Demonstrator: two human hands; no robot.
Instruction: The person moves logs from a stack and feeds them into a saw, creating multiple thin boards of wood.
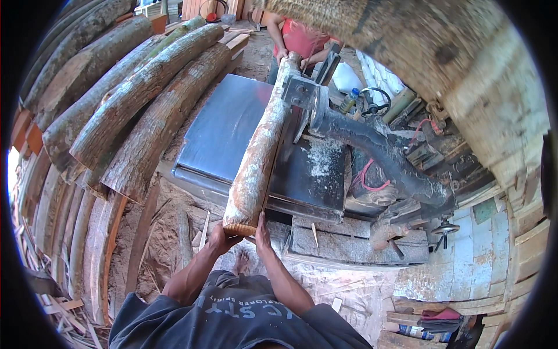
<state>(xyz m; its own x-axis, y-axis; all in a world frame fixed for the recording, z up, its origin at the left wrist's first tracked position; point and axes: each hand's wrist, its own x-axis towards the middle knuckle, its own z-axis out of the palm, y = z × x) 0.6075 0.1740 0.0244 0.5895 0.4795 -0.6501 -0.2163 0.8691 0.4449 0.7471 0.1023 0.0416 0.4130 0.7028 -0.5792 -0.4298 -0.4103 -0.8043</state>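
We are holding the near end of a long barked log [258, 154] that is lying lengthwise on the dark steel saw table [224, 131]. Our left hand [220, 237] is cupping the log's cut end from the left and below, fingers wrapped against the bark. Our right hand [261, 232] is pressing flat against the right side of the same end, thumb pointing up along the wood. Both hands are grasping the log; neither one is released.

At the far end of the log, a co-worker in a red shirt [302, 38] is gripping it with both hands [293, 57]. Just right of the log, the saw's guide block [300, 92] is sitting against its upper part, and the heavy cast arm [378, 154] is extending away from the log to the right. Left of the saw table, a stack of rough logs [122, 99] is lying well apart from the log we are holding. Sawdust [168, 232] is covering the ground below the table's near edge.
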